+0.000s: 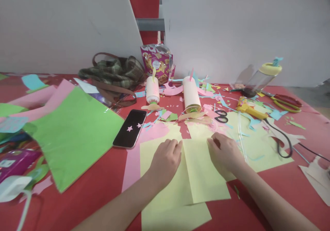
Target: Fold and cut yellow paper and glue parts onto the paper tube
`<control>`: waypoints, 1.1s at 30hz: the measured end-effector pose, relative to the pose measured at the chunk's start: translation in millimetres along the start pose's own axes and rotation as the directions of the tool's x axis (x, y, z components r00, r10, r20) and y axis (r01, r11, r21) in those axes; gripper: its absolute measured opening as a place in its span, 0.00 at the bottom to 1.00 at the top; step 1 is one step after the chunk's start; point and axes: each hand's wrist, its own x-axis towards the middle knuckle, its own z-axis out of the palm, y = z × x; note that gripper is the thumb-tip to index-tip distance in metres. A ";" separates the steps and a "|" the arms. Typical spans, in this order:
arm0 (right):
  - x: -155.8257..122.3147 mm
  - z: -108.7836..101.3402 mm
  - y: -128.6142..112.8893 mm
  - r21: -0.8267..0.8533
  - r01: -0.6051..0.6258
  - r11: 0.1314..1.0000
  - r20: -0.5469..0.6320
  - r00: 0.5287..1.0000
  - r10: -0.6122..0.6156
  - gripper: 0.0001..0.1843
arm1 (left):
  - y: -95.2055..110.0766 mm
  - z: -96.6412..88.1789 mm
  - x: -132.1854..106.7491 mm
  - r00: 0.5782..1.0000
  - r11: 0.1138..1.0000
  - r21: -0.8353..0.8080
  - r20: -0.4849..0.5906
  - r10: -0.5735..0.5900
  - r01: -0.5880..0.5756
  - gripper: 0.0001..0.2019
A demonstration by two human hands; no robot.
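Note:
A sheet of pale yellow paper with a crease down its middle lies in front of me, over another yellow sheet. My left hand is closed on its left half, fingers curled by the upper edge and thumb beside the crease. At the upper right of the same sheet, my right hand is closed with thumb and bent fingers at the paper; the fingertips are partly hidden. Beyond my hands stand two cream paper rolls, a smaller one and a larger one, each with a paper strip on top.
A phone with pink stars on it lies left, beside a big green sheet. On the right are black-handled scissors, a yellow glue gun, red-and-yellow-handled scissors and a clear bottle. Paper scraps litter the back.

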 end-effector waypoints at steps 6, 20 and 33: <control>9.3 11.5 4.6 -0.009 0.154 0.988 -0.221 0.963 -0.152 0.10 | 0.8 -2.4 -7.4 0.996 0.995 -0.094 0.083 0.029 -0.021 0.19; 12.1 15.3 7.9 -0.182 0.172 0.968 -0.171 0.964 -0.204 0.14 | -4.0 -1.9 -4.8 0.937 0.996 -0.085 0.349 0.007 0.024 0.47; 20.3 18.4 14.2 -0.115 0.114 0.987 -0.089 0.988 -0.125 0.16 | -6.0 -0.7 -3.2 0.935 0.993 -0.114 0.354 0.015 0.027 0.49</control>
